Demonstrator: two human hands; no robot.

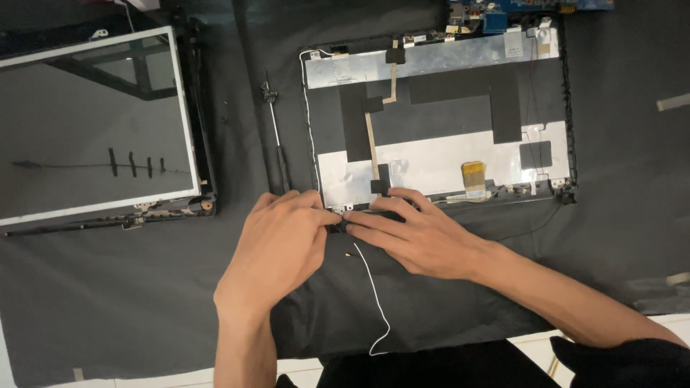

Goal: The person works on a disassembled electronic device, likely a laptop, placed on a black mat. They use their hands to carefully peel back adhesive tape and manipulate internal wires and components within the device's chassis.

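Far left of the lid shell, a removed screen panel lay face up on the black cloth, well apart from the shell. Between panel and shell a screwdriver lay on the cloth, tip pointing away from the person, near the shell's left edge.

Left hand sat at the shell's near-left corner, fingers curled and mostly closed, tips pressed onto a small dark piece at the corner hinge. Couldn't tell whether it actually gripped it or just pinned it.

A white wire ran from that same corner down toward the person, loose end on the cloth. It also ran up along the shell's left edge.

Right hand came in from the right, fingers stretched nearly flat, tips meeting the left hand's at the corner; looked like a pinch on the same piece, not certain.

Right of the corner, a yellow ribbon cable sat on the shell's near edge. A circuit board lay just past the shell's far edge.

Judgement: step was freeing the wire or hinge piece at that corner. Next move would need a steady hold on the shell and a gentle pull along the wire's run.
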